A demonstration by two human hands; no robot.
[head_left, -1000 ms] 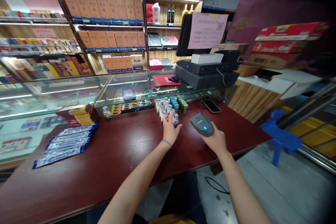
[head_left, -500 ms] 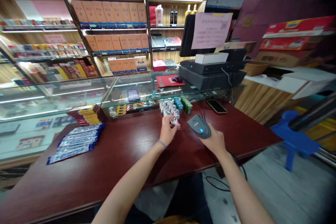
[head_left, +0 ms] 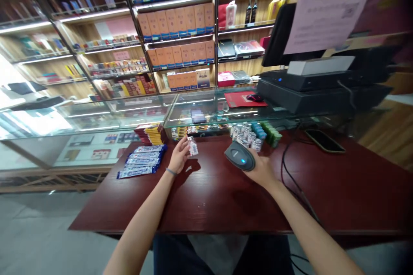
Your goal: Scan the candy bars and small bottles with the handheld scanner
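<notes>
My left hand (head_left: 180,154) is closed on a small clear bottle (head_left: 193,148) with a light cap and a pinkish label, raised a little above the dark red table (head_left: 206,197). In my right hand (head_left: 260,171) is a grey barcode scanner (head_left: 239,156), its front end angled left toward the bottle; a blue light glows on top. Behind the scanner stand several similar small bottles (head_left: 245,131), grouped with blue ones (head_left: 258,129) and green ones (head_left: 272,134). Another small bottle (head_left: 174,133) stands by the glass case, behind my left hand.
Blue-and-white sachets (head_left: 142,162) lie fanned out at left, near stacked red and yellow packets (head_left: 150,134). A glass display case (head_left: 180,111) borders the table's far side. At right are a phone (head_left: 325,141), black cables (head_left: 295,184) and a monitor (head_left: 278,36).
My left hand has lifted a bottle from the group and carried it left. The scanner has turned slightly in my right hand and sits before the bottles. The camera view has swung left.
</notes>
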